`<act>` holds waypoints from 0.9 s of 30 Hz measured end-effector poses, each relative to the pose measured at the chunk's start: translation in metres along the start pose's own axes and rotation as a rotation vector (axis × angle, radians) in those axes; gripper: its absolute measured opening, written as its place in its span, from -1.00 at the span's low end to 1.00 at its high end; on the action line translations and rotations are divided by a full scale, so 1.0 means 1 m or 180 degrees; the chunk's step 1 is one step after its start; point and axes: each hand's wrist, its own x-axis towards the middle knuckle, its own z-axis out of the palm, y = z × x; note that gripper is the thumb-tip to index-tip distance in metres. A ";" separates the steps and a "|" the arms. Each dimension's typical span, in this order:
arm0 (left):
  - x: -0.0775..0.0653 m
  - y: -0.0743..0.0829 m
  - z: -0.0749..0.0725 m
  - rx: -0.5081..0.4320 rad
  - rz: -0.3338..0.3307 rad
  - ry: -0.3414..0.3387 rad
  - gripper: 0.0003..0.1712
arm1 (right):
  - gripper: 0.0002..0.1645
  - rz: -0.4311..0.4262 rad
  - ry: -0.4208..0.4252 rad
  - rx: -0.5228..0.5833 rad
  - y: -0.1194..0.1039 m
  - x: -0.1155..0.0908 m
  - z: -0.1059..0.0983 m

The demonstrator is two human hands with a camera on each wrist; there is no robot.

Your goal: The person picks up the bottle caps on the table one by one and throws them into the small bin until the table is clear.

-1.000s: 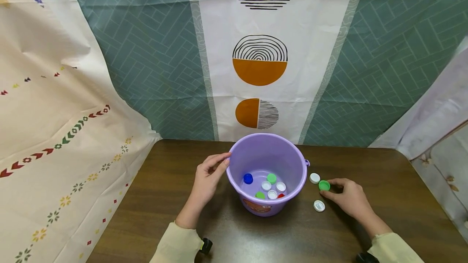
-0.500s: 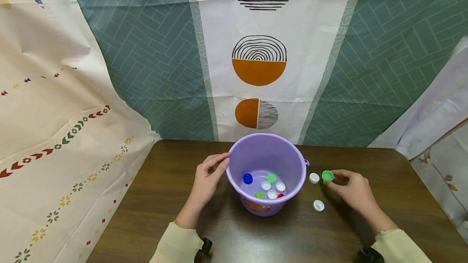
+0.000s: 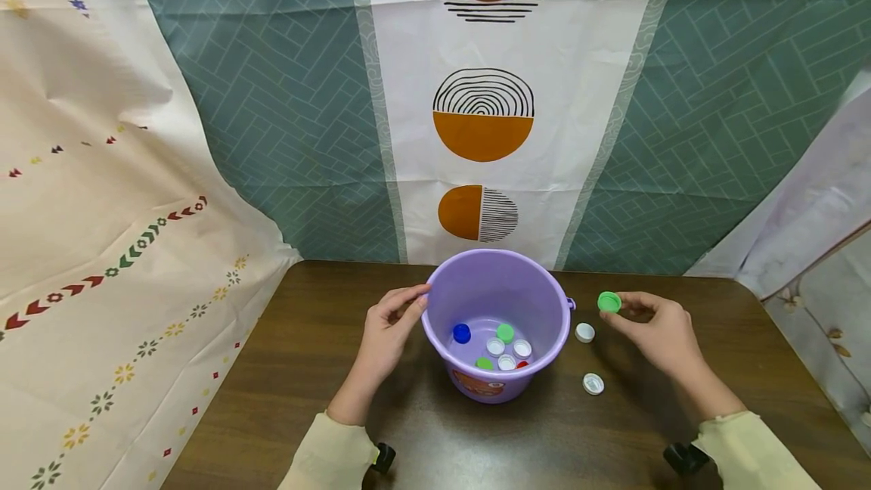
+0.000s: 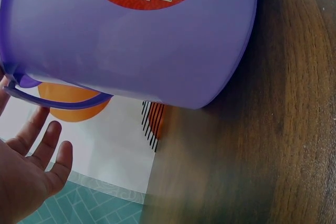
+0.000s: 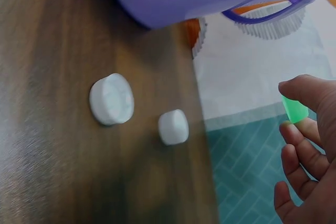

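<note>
A purple bucket [image 3: 500, 293] stands on the table, with several bottle caps inside: a blue cap [image 3: 461, 333], green ones, white ones and a partly hidden red one. My left hand [image 3: 386, 335] pinches the bucket's left rim between thumb and fingertips; in the left wrist view its other fingers [image 4: 50, 142] lie apart from the wall. Right of the bucket, my right hand [image 3: 656, 327] holds a green bottle cap [image 3: 609, 302] above the table, pinched between thumb and fingers. Under it lie two white bottle caps, one farther back [image 3: 584, 333] and one nearer [image 3: 593, 384].
The brown wooden table [image 3: 476, 445] ends at a patterned curtain [image 3: 483, 165] behind the bucket. A cream cloth [image 3: 136, 248] hangs along the left side. At the bucket's side is a purple handle [image 5: 268, 17].
My right hand has picked the green cap up off the table and raised it, away from the two white caps. My left hand and the bucket have stayed in place.
</note>
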 end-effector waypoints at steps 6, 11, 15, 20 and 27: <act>0.000 -0.002 0.000 0.0011 0.0007 0.0013 -0.70 | -0.55 -0.0006 0.0065 0.0081 -0.014 0.007 -0.005; -0.001 -0.004 0.000 0.0011 0.0018 0.0013 -0.70 | -0.57 -0.0018 0.0106 0.0213 -0.027 0.013 -0.009; -0.001 -0.004 0.000 0.0013 0.0030 0.0022 -0.70 | -0.59 -0.0085 0.0071 0.0294 -0.039 0.016 -0.013; -0.001 -0.004 0.000 -0.0004 0.0021 0.0039 -0.71 | -0.58 -0.0125 -0.0012 0.0413 -0.055 0.019 -0.016; -0.001 -0.002 0.000 0.0006 0.0010 0.0019 -0.71 | -0.54 -0.0173 -0.0106 0.0514 -0.078 0.020 -0.017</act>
